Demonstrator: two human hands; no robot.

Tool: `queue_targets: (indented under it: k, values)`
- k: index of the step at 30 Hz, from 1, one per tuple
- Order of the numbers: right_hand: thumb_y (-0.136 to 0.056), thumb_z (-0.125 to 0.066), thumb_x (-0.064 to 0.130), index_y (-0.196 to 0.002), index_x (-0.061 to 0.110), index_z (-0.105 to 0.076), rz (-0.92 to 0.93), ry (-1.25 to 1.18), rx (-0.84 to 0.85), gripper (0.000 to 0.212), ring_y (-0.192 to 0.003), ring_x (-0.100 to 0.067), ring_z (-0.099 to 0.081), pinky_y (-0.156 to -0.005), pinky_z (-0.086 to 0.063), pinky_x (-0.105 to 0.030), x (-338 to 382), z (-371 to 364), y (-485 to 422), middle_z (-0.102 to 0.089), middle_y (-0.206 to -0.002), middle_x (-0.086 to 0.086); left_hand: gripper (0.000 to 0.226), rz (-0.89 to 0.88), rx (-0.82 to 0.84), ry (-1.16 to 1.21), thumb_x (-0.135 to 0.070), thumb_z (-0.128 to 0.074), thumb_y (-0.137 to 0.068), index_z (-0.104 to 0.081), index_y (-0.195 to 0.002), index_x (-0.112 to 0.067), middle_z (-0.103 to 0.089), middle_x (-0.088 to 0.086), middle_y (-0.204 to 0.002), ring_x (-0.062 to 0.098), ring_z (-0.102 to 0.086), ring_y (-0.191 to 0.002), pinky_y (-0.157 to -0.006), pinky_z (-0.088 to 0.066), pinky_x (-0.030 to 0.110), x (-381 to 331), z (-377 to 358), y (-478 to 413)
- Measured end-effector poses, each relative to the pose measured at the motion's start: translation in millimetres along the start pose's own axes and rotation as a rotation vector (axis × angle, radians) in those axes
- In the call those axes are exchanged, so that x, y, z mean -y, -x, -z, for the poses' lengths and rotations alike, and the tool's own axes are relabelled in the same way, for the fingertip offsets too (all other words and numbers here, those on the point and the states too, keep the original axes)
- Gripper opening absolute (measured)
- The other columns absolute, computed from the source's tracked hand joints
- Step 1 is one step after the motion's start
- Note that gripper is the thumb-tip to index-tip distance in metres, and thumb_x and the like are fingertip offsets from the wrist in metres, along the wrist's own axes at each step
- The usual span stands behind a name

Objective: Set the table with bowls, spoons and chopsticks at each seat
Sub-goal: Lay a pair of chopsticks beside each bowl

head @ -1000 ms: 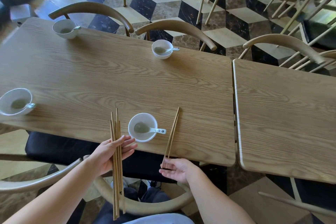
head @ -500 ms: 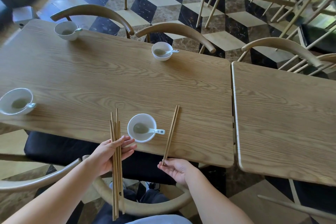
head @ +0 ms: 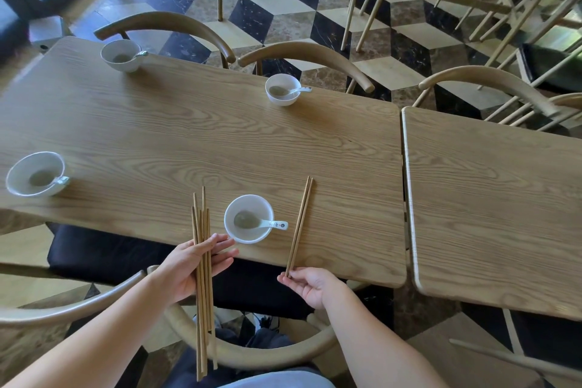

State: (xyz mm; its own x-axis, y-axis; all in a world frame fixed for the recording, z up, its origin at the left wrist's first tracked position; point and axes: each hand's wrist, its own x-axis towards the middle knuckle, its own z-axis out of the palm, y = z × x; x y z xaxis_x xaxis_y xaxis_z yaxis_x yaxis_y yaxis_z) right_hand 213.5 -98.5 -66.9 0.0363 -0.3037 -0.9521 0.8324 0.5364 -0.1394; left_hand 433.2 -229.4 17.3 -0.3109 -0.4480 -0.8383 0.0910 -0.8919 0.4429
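On the wooden table [head: 220,142] a white bowl [head: 248,231] with a white spoon [head: 275,224] in it stands near the front edge. Just right of the bowl a pair of chopsticks [head: 299,224] lies flat on the table, pointing away from me. My right hand [head: 310,285] pinches the pair's near end at the table edge. My left hand [head: 189,268] holds a bundle of several chopsticks [head: 204,324] upright-ish, left of the bowl. Three more bowls with spoons stand at the left [head: 36,173], far left [head: 121,55] and far middle [head: 282,90] seats.
A second wooden table [head: 491,198] adjoins on the right across a narrow gap. Curved-back wooden chairs [head: 305,50] line the far side, and one chair back [head: 252,353] is just below my hands. A black seat cushion [head: 110,252] sits under the near edge.
The pair of chopsticks beside the near bowl has slid slightly forward on the table under my right fingertips. My left hand with its bundle has stayed in place.
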Motion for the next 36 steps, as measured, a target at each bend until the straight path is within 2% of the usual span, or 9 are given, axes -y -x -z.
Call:
queue_targets:
  k: [7, 12, 15, 18, 20, 23, 27, 32, 36]
  values:
    - [-0.091, -0.046, -0.021, -0.11, -0.017, -0.054, -0.006, 0.01, -0.019, 0.021, -0.09, -0.042, -0.064, -0.061, -0.061, -0.039, 1, -5, 6, -0.06, -0.102, -0.033, 0.028, -0.025, 0.003, 0.03, -0.011, -0.056, -0.098, -0.059, -0.119, 0.007, -0.071, 0.024, -0.112, 0.036, -0.073, -0.095, -0.071, -0.063, 0.043, 1, 5, 11]
    - [-0.09, -0.047, -0.021, -0.106, -0.02, -0.054, 0.037, 0.019, -0.077, 0.018, -0.11, -0.043, -0.06, -0.099, -0.051, -0.037, -3, -7, 16, -0.057, -0.104, -0.035, 0.029, -0.054, 0.033, 0.017, -0.011, -0.056, -0.098, -0.058, -0.119, 0.008, -0.071, 0.024, -0.112, 0.036, -0.073, -0.092, -0.07, -0.063, 0.043, -3, 8, 24]
    - [-0.088, -0.047, -0.023, -0.127, -0.018, -0.046, 0.119, -0.037, -0.125, 0.039, -0.123, -0.044, -0.052, -0.105, -0.047, -0.043, -12, -7, 27, -0.046, -0.133, -0.035, 0.029, -0.058, 0.067, -0.038, -0.011, -0.055, -0.098, -0.058, -0.12, 0.009, -0.071, 0.025, -0.112, 0.037, -0.073, -0.094, -0.069, -0.063, 0.043, -5, 11, 32]
    - [-0.09, -0.043, -0.022, -0.115, -0.018, -0.049, 0.172, -0.117, -0.125, 0.027, -0.127, -0.042, -0.05, -0.109, -0.042, -0.041, -27, -3, 42, -0.041, -0.14, -0.034, 0.029, -0.069, 0.118, -0.106, -0.01, -0.054, -0.099, -0.059, -0.118, 0.01, -0.07, 0.025, -0.114, 0.038, -0.073, -0.094, -0.072, -0.062, 0.044, -9, 12, 40]
    - [-0.093, -0.041, -0.019, -0.103, -0.019, -0.051, 0.178, -0.137, -0.114, 0.015, -0.129, -0.041, -0.05, -0.104, -0.047, -0.032, -43, 1, 52, -0.044, -0.138, -0.034, 0.028, -0.065, 0.158, -0.126, -0.01, -0.053, -0.099, -0.06, -0.117, 0.01, -0.071, 0.025, -0.112, 0.038, -0.072, -0.095, -0.073, -0.062, 0.046, -10, 12, 47]
    - [-0.094, -0.042, -0.017, -0.102, -0.025, -0.051, 0.206, -0.085, -0.102, 0.014, -0.119, -0.044, -0.056, -0.068, -0.06, -0.027, -70, 2, 65, -0.055, -0.119, -0.038, 0.027, -0.054, 0.208, -0.132, -0.009, -0.054, -0.099, -0.059, -0.117, 0.01, -0.071, 0.026, -0.11, 0.039, -0.072, -0.095, -0.072, -0.062, 0.046, -6, 14, 54]
    - [-0.091, -0.058, -0.007, -0.11, -0.018, -0.058, 0.305, 0.009, -0.048, 0.022, -0.076, -0.038, -0.067, -0.066, -0.059, -0.037, -106, -11, 96, -0.066, -0.085, -0.028, 0.03, 0.045, 0.282, -0.21, -0.01, -0.057, -0.098, -0.06, -0.118, 0.013, -0.07, 0.03, -0.11, 0.038, -0.074, -0.088, -0.066, -0.063, 0.044, 14, 11, 53]
    - [-0.079, -0.081, 0.019, -0.106, -0.003, -0.071, 0.418, 0.413, 0.189, 0.036, -0.073, -0.028, -0.068, -0.067, -0.053, -0.036, -143, -41, 143, -0.071, -0.091, -0.017, 0.031, 0.072, 0.32, -0.158, -0.009, -0.05, -0.102, -0.055, -0.121, 0.015, -0.072, 0.029, -0.099, 0.038, -0.074, -0.08, -0.065, -0.063, 0.043, 51, -12, 58]
    - [-0.067, -0.088, 0.014, -0.097, -0.007, -0.072, 0.54, 0.57, 0.134, 0.04, -0.082, -0.026, -0.067, -0.083, -0.058, -0.047, -153, -45, 150, -0.07, -0.081, -0.01, 0.033, 0.001, 0.37, -0.155, -0.012, -0.057, -0.098, -0.056, -0.12, 0.014, -0.071, 0.03, -0.102, 0.038, -0.073, -0.086, -0.073, -0.063, 0.044, 63, -25, 71]
